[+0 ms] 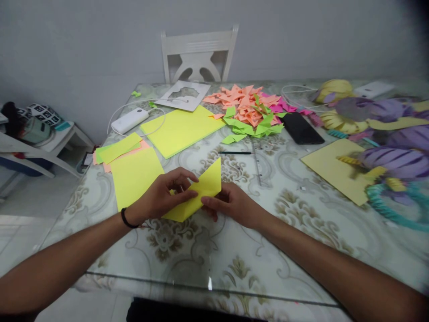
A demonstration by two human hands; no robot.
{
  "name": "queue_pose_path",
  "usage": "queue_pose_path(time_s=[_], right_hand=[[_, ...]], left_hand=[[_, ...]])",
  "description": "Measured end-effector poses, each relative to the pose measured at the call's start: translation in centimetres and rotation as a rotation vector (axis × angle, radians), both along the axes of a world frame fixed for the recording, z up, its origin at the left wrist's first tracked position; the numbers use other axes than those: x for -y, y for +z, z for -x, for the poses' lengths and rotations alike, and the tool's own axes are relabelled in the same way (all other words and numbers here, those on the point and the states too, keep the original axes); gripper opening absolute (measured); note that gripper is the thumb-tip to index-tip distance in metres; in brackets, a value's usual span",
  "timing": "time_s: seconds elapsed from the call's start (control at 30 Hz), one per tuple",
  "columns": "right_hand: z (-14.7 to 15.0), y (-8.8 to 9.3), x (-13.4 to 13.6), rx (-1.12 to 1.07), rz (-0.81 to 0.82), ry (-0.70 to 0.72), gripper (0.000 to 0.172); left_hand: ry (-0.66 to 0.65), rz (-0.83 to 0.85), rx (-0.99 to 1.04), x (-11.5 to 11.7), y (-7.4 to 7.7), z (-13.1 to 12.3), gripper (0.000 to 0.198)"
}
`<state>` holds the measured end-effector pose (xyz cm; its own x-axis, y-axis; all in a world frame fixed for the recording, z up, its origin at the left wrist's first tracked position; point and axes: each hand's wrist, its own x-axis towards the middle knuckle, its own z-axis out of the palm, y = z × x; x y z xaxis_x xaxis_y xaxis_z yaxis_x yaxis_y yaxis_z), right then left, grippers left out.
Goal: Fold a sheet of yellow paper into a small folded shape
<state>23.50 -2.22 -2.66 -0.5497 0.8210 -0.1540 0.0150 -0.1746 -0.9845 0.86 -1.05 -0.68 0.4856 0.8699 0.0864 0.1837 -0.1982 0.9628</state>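
Note:
A folded sheet of yellow paper is held between both hands, a little above the table's near half. My left hand, with a black band at the wrist, pinches its left side between thumb and fingers. On the other side my right hand grips the lower right edge, thumb in front and fingers behind. One pointed corner of the paper sticks up to the right. Just behind my left hand lies a flat yellow sheet, with pink, green and yellow strips at its top.
Behind lie a stack of yellow-green sheets, a white power bank, a pile of folded paper pieces, a phone and a dark pencil. Purple and yellow paper lanterns crowd the right. A chair stands beyond.

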Motion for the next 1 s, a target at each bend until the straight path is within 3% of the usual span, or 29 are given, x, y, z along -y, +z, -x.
queue_pose_path(time_s=[0.17,0.3,0.43,1.0], right_hand=[[-0.14,-0.21,-0.04,0.079,-0.026,-0.008,0.038],[-0.17,-0.28,-0.23,0.039,0.002,-0.023,0.039],[-0.05,0.02,-0.33,0.041,0.013,-0.059,0.041],[-0.07,-0.06,-0.48,0.039,0.020,-0.052,0.041]], left_hand=[[-0.069,0.061,-0.038,0.14,0.13,-0.11,0.041],[-0.152,0.094,-0.136,-0.07,0.43,0.01,0.027],[-0.154,0.069,-0.265,-0.26,0.55,0.17,0.047],[-0.190,0.086,-0.263,-0.60,0.67,0.34,0.045]])
